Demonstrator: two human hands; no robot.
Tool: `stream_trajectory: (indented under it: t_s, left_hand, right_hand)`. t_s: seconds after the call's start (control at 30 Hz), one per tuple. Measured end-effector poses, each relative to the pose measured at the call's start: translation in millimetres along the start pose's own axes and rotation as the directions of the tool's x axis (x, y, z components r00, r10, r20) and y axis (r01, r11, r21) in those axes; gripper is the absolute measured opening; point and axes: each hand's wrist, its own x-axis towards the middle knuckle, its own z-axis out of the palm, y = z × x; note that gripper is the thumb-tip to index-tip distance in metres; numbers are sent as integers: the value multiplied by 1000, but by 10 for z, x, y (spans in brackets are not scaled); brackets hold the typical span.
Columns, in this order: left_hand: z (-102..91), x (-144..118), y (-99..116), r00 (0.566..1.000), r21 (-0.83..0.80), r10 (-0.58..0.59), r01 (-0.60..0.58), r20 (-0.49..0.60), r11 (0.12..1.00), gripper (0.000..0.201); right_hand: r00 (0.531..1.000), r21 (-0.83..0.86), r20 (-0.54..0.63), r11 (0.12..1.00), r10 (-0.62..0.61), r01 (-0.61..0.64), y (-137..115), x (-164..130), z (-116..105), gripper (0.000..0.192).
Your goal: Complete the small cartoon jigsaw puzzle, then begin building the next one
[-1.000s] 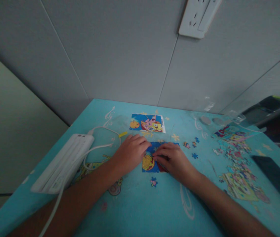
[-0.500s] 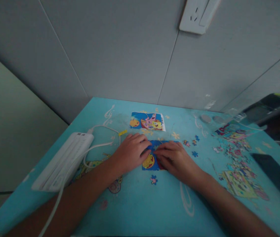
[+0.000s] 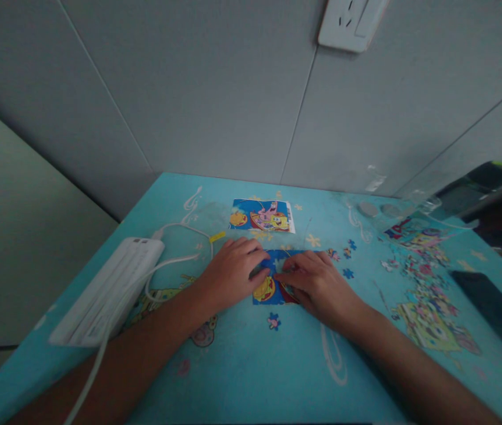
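Note:
A partly assembled jigsaw puzzle (image 3: 263, 300), blue with a burger picture, lies flat on the table. My left hand (image 3: 235, 268) rests at its left edge, thumb and fingers apart. Over the puzzle's right part lies my right hand (image 3: 317, 283), its fingers slightly spread and touching the surface. That hand hides much of the right side. A loose puzzle piece (image 3: 274, 321) sits just below, and another blue piece (image 3: 348, 274) lies to the right among several more. Behind the puzzle is a picture card (image 3: 259, 216) with the same burger and cartoon figures.
A white power strip (image 3: 109, 289) with a white cable (image 3: 95, 372) stands at the left. To the right are a heap of puzzle pieces (image 3: 425, 268), a clear plastic bag (image 3: 445, 227) and a black phone (image 3: 494, 313). The grey wall (image 3: 215, 106) borders the table's back.
My right hand's fingers have spread a little and shifted over the puzzle. The left hand stays nearly still. The whole view has moved slightly.

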Motion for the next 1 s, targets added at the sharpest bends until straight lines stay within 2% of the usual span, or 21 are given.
stream_trajectory:
  t_s: [0.2, 0.33, 0.47, 0.57, 0.7, 0.87, 1.0]
  left_hand:
    - [2, 5, 7, 1000, -31, -4, 4, 5, 1000, 20]
    - [-1, 5, 12, 1000, -28, 10, -9, 8, 1000, 16]
    - [-2, 2, 2, 1000, -20, 14, -14, -2, 1000, 16]
    - [-14, -3, -9, 999, -12, 42, -42, 11, 999, 16]
    - [-74, -5, -14, 996, -7, 84, -84, 7, 996, 21]
    - [-182, -5, -25, 981, 8, 193, -193, 2, 981, 23]
    - [-197, -12, -29, 953, 41, 296, -299, 69, 953, 18]
  right_hand:
    - [999, -29, 32, 1000, 10, -9, -61, 10, -3, 24]
    - [1000, -3, 0, 1000, 16, -16, -48, -14, -12, 26]
    - [993, 157, -105, 987, 51, -34, 0, -100, -93, 28]
    - [989, 296, -125, 954, 80, -39, 58, -184, -169, 29]
    - [985, 323, -140, 945, 96, -46, 110, -240, -223, 27]
    - [999, 351, -36, 936, 6, 7, 40, -226, -236, 24]
    - [1000, 363, -4, 931, -21, 21, -4, -230, -216, 26]
